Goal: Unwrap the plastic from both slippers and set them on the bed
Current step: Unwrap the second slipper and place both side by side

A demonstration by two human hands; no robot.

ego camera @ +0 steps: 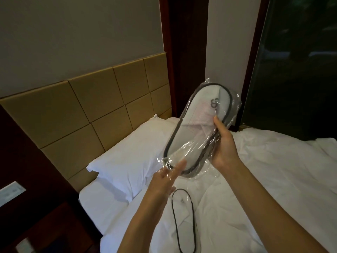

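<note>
A white slipper with dark piping [198,125] is held up in the air above the bed, still inside its clear plastic wrap [235,105], toe end pointing up and away toward the far side of the bed. A dark logo shows on its upper through the film. The right hand [225,143] grips it along its right edge, thumb laid over the top and fingers curled underneath, pinching slipper and plastic together. The left hand [166,181] is at the heel end, just below it, fingers [179,166] stretched out and loosely spread, with the loose plastic lying over the fingertips; whether it actually grips the film I cannot tell.

Below the hands, a second slipper [184,221], white with the same dark edging, lies flat and bare on the rumpled white duvet [264,179] near the middle of the bed, partly behind the left forearm.

A white pillow [131,157] sits at the head of the bed against a tan padded headboard [87,110]. A dark window [295,70] stands past the far side of the bed.
</note>
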